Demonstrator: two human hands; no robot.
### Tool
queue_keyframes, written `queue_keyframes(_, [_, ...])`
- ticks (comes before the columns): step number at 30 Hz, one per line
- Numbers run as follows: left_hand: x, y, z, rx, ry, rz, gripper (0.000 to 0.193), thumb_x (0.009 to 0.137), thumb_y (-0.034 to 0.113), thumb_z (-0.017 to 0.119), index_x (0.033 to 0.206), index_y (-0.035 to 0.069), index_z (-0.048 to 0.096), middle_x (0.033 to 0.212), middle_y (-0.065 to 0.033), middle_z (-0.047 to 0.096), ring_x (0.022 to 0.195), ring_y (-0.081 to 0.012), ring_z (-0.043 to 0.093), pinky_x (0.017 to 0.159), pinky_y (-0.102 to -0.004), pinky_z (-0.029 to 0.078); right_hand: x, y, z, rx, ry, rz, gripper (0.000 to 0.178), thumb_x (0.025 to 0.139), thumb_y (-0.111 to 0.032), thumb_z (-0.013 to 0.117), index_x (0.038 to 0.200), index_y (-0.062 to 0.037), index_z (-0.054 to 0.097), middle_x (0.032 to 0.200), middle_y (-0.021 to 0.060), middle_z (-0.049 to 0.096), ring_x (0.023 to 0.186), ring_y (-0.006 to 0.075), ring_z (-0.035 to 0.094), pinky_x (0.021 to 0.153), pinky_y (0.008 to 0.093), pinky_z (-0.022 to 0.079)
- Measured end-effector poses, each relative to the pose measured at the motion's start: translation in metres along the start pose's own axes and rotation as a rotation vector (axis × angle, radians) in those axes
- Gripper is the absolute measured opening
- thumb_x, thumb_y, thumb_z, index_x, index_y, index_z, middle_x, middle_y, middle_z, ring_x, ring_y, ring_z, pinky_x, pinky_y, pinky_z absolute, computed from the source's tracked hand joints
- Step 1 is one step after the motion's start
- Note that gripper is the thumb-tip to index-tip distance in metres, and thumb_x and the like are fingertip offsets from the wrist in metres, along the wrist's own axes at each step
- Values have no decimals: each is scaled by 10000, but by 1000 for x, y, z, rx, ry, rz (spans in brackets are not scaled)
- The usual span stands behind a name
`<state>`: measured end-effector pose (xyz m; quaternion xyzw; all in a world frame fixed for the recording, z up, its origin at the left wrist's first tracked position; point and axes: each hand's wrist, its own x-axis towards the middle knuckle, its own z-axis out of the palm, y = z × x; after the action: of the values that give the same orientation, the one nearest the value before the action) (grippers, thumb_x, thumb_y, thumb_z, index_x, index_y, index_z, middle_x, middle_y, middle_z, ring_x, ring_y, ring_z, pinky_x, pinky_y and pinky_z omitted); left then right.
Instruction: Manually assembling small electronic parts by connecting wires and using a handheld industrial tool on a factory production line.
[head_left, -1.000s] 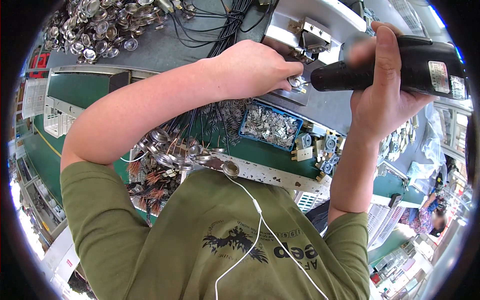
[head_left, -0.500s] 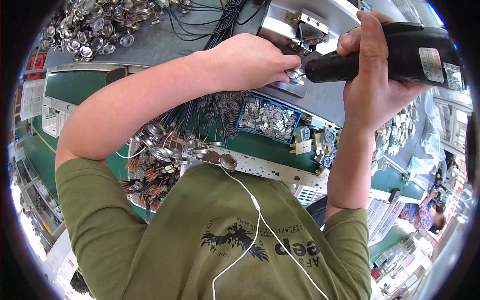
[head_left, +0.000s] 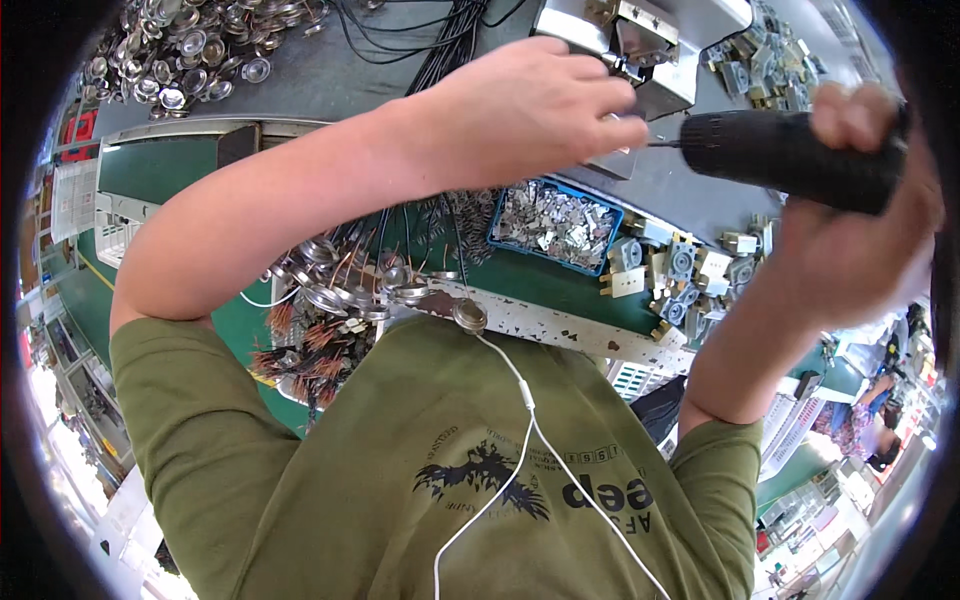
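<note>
Grey worktop (head_left: 330,70), green bench mat (head_left: 160,170), pale shelving (head_left: 60,440) at left, bright light at lower edges

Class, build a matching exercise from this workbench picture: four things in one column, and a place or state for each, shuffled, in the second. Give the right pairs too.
Things:
1. black power screwdriver
2. blue tray
3. white cable
4. round metal caps

Places or states:
A. heaped at the far left of the bench
B. held in the right hand
C. filled with small metal parts
D. hanging down the green shirt

Pairs: 1-B, 2-C, 3-D, 4-A
</note>
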<state>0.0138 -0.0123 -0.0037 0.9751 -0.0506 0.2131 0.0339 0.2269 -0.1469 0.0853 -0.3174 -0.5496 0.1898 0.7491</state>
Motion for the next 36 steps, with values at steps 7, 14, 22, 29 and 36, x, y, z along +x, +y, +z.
queue_keyframes(7, [-16, 41, 17, -75, -264, 232, 117, 779, 179, 679, 666, 150, 688, 713, 13, 698, 784, -169, 696, 704, -311, 505, -9, -3, 57, -200, 212, -32, 230, 943, -48, 665, 1106, 115, 652, 784, 161, 629, 662, 181, 561, 623, 330, 482])
queue_keyframes(14, [-19, 45, 16, -55, -209, 250, 84, 804, 203, 658, 753, 146, 694, 765, 39, 651, 810, -156, 658, 714, -324, 482, 29, 7, 17, -217, 244, -155, 194, 950, -78, 667, 1078, 61, 619, 793, 171, 632, 665, 193, 580, 611, 345, 509])
queue_keyframes(22, [-18, 40, 15, -173, -253, 211, 66, 784, 202, 682, 780, 136, 682, 762, 9, 674, 837, -184, 682, 728, -342, 507, 22, 37, 65, -273, 255, -176, 225, 940, -20, 712, 1078, 52, 551, 724, 150, 673, 578, 195, 644, 539, 360, 576])
queue_keyframes(29, [-14, 40, 14, -296, -330, 167, 125, 834, 183, 657, 889, 90, 596, 755, -29, 604, 788, -212, 661, 719, -368, 501, 22, 44, 73, -297, 261, -248, 230, 937, -40, 732, 1085, 48, 579, 742, 144, 683, 570, 194, 647, 526, 352, 574])
queue_keyframes(36, [-10, 35, 14, -427, -350, 163, 138, 797, 162, 684, 845, 59, 606, 784, -76, 628, 835, -265, 676, 747, -398, 516, 19, 46, 85, -337, 291, -301, 341, 925, 48, 691, 1155, 14, 441, 860, 177, 708, 578, 187, 658, 516, 363, 586])
